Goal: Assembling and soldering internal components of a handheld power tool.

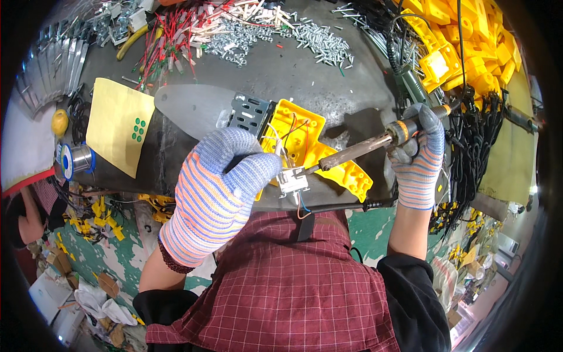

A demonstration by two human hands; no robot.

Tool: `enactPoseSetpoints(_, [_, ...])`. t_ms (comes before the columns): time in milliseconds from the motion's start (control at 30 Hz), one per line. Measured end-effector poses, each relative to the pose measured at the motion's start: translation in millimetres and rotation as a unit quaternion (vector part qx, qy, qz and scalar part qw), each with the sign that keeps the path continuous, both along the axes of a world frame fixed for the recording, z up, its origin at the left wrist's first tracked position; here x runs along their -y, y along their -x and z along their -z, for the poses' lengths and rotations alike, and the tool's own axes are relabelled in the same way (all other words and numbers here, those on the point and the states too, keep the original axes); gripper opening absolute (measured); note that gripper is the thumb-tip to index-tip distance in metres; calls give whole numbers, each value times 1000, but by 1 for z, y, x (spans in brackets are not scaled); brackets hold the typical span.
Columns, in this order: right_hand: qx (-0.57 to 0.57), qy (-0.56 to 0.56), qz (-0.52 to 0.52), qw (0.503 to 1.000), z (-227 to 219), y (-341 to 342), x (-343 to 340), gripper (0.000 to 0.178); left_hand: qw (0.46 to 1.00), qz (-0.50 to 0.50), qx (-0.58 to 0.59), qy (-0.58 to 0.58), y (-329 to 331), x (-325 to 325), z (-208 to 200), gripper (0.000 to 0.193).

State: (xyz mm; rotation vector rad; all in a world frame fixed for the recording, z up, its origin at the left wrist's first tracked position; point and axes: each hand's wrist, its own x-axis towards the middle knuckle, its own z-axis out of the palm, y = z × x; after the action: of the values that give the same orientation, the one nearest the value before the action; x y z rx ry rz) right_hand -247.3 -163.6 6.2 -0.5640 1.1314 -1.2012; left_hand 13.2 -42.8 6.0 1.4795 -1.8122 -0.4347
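My left hand [226, 182], in a striped knit glove, is closed in a pinch at the edge of a small white electrical part with wires [292, 180]. My right hand [419, 146], gloved alike, grips a soldering iron [366, 144] whose tip reaches the white part. Just beyond lies an open yellow plastic housing half [302, 138], with black, red and white wires inside. Joined to its left are a perforated dark metal piece [251, 112] and a long, rounded grey plate [190, 108]. My left fingertips are partly hidden.
Left on the dark table [328, 76] lie a yellow sheet with green dots [119, 126] and a solder spool [79, 160]. Screws [322, 44] and red wires [167, 44] are heaped at the back. Yellow housings [478, 47] and black cables [472, 152] pile up on the right.
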Motion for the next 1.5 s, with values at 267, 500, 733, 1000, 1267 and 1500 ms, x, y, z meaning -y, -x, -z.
enactPoseSetpoints(267, [12, -3, 1, 1000, 5, 3, 3, 16, 996, -26, -57, -67, 3, -2, -5, 15])
enactPoseSetpoints(500, [-1, 6, 8, 1000, 1, -2, -2, 18, 993, -36, -80, -74, 4, -1, -4, 20])
enactPoseSetpoints(733, [22, 42, -27, 998, 7, 15, -3, 17, 997, -8, -35, -65, 5, -2, -2, 15])
enactPoseSetpoints(1000, [61, 8, -58, 996, 9, 23, -1, 18, 998, 52, 33, 6, 7, 1, -4, 15])
enactPoseSetpoints(1267, [72, 25, -89, 993, 9, 22, -1, 16, 997, 40, 50, 31, 9, 3, -3, 20])
enactPoseSetpoints(1500, [85, 11, -80, 993, 9, 20, -1, 16, 998, 34, 29, 48, 5, 4, -7, 19])
